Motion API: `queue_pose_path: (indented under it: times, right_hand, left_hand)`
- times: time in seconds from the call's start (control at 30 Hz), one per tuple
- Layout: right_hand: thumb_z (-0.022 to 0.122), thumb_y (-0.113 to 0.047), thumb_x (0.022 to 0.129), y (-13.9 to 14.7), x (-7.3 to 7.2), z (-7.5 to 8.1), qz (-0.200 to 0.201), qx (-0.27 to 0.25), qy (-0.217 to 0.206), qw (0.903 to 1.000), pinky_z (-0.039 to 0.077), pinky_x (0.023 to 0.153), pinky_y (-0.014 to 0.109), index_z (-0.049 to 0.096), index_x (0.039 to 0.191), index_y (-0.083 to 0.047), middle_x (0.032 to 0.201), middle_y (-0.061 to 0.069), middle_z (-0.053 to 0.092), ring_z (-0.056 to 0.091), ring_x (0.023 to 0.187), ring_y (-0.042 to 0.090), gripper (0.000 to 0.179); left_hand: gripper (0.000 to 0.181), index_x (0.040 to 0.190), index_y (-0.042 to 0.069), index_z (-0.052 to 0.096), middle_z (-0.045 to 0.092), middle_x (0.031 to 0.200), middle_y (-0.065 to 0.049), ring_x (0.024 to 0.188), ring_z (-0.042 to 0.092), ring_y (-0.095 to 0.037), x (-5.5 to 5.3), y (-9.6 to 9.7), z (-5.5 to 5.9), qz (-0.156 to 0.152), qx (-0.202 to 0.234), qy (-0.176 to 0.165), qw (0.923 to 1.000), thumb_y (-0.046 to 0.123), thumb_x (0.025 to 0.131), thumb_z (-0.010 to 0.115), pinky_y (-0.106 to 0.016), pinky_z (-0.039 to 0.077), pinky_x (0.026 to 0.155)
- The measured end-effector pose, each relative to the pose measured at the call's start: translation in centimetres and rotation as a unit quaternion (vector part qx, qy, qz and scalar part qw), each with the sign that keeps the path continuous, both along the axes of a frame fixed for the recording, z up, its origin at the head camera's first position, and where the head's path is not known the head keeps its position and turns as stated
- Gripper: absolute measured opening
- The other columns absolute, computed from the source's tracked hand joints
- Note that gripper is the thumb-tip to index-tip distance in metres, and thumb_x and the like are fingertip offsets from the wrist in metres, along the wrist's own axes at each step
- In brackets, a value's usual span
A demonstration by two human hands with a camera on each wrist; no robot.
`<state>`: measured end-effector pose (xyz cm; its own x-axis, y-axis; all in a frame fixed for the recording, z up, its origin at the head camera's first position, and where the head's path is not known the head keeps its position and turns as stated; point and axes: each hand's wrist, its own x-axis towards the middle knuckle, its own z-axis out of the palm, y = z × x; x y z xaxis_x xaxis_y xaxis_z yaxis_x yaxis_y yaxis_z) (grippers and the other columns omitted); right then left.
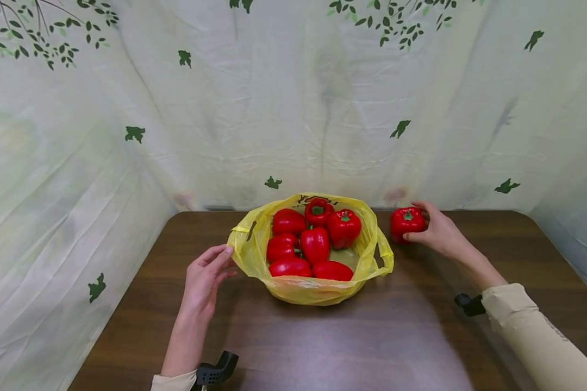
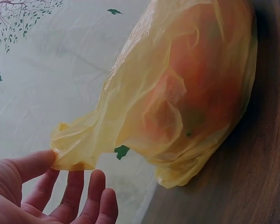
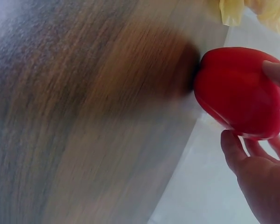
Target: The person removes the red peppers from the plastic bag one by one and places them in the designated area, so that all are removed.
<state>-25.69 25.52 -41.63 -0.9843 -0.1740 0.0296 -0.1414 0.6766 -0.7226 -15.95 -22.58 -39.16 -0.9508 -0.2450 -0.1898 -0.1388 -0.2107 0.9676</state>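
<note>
- Where the worktop (image 1: 323, 347) ends at its far side, a pale cloth (image 1: 283, 103) with dark green printed shapes (image 1: 135, 133) hangs behind.
- The worktop itself is brown, with a visible wood grain.
- Near its far edge stands the yellow plastic bag (image 1: 298, 290), its wide mouth facing upward.
- The left hand (image 1: 206, 279) has thumb and forefinger pinched together on the left handle (image 2: 77, 144) of this bag.
- The right hand (image 1: 437, 231) is clamped on one red bell pepper (image 1: 401, 224), to the right of the bag and apart from it.
- This pepper keeps its green stem (image 1: 408, 215) up; whether it touches the worktop, I cannot tell.
- Seven other red peppers (image 1: 315, 245) lie close together inside the bag.
</note>
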Motion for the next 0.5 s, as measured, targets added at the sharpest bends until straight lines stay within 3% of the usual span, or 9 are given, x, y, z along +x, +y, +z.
queue_pose_path:
  times: [0.5]
  right_hand:
    - [0.079,-0.020,0.084,0.35,0.82,0.51,0.015,0.002,0.005,0.9999,0.043,0.096,0.061,0.024,0.150,0.001,0.147,0.029,0.034,0.040,0.128,0.049,0.088]
  left_hand:
    - [0.024,0.102,0.010,0.071,0.069,0.101,-0.002,0.090,0.066,-0.022,0.07,0.03,0.13,-0.001,-0.013,-0.006,0.9999,0.030,0.089,0.075,-0.032,0.055,0.079]
